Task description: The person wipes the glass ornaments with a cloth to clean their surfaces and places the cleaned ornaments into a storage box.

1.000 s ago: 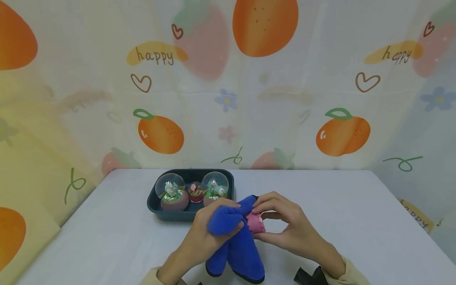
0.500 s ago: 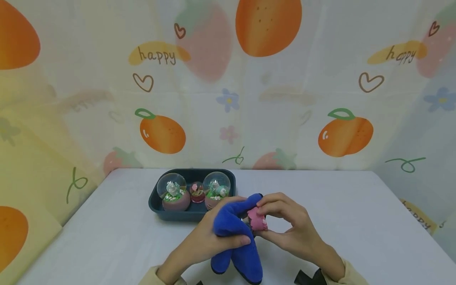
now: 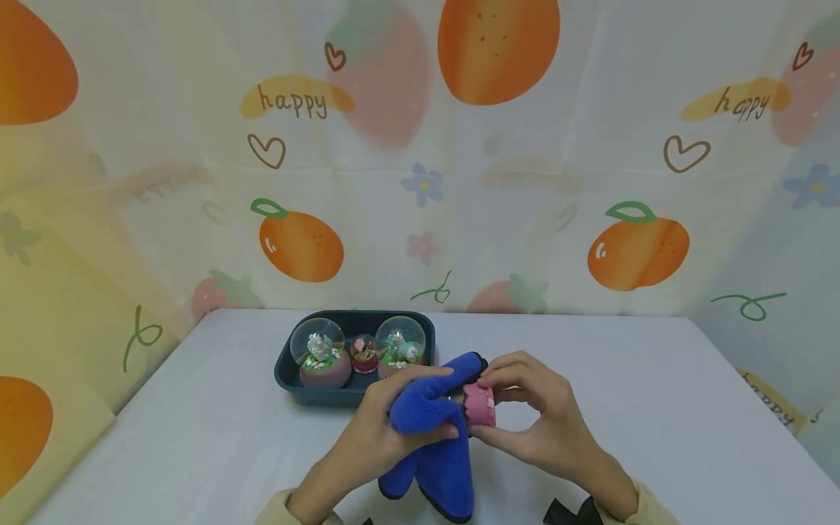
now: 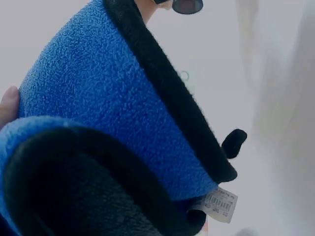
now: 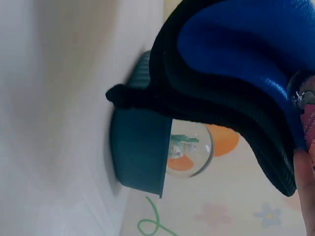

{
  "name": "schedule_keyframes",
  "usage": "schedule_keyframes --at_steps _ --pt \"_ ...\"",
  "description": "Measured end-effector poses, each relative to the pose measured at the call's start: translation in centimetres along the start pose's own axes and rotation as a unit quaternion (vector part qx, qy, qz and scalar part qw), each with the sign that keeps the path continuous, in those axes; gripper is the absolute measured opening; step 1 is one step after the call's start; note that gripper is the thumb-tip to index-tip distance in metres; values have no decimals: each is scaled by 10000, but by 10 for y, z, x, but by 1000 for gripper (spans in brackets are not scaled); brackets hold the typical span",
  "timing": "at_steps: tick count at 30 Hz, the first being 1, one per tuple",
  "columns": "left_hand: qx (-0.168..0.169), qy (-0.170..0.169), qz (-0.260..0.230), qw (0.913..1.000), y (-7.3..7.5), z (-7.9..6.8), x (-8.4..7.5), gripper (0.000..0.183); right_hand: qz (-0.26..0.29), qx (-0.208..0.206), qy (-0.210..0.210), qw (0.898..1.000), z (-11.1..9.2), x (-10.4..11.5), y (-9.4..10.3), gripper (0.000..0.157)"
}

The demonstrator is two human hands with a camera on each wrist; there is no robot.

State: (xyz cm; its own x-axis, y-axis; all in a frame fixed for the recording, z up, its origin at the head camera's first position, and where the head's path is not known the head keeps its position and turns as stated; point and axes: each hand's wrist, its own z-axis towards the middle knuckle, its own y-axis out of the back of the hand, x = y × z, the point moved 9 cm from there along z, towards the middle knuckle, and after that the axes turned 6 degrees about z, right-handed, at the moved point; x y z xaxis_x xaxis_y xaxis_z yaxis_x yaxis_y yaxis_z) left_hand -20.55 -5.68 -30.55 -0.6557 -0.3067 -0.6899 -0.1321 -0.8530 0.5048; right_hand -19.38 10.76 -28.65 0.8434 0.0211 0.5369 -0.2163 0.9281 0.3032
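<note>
A blue plush cloth [image 3: 446,467] with black edging is bunched in my left hand [image 3: 377,430], its loose ends hanging down. In the left wrist view the cloth [image 4: 108,93] fills much of the picture, and a white barcode label [image 4: 219,204] sticks out at its edge. My right hand [image 3: 547,415] holds a small snow globe by its pink scalloped base [image 3: 480,405] between thumb and fingers. The globe's clear dome [image 5: 301,91] is against the cloth, mostly hidden in its folds. In the right wrist view only part of a finger [image 5: 305,182] shows.
Behind the left hand a dark teal tray [image 3: 321,397] stands on the white table [image 3: 164,437]. Two larger snow globes, one at left [image 3: 318,350] and one at right [image 3: 399,343], sit in it with a small one [image 3: 364,356] between them. A fruit-print curtain [image 3: 367,240] hangs behind.
The pink base has turned in the right hand and shifted slightly right. My left hand has shifted its hold on the cloth, whose hanging ends swung a little. The tray's contents look unchanged.
</note>
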Motion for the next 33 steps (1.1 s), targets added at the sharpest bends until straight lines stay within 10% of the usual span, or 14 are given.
schedule_keyframes --at_steps 12,20,33 --pt "-159 33 217 9996 2 -2 4 64 927 -138 -1606 9826 -4 -19 3 40" --pt "80 466 25 9989 -4 -4 11 70 699 113 -1682 9832 -3 -20 -4 26" --pt "-7 120 189 9998 -1 -2 6 62 656 51 -1717 9829 -3 -19 2 37"
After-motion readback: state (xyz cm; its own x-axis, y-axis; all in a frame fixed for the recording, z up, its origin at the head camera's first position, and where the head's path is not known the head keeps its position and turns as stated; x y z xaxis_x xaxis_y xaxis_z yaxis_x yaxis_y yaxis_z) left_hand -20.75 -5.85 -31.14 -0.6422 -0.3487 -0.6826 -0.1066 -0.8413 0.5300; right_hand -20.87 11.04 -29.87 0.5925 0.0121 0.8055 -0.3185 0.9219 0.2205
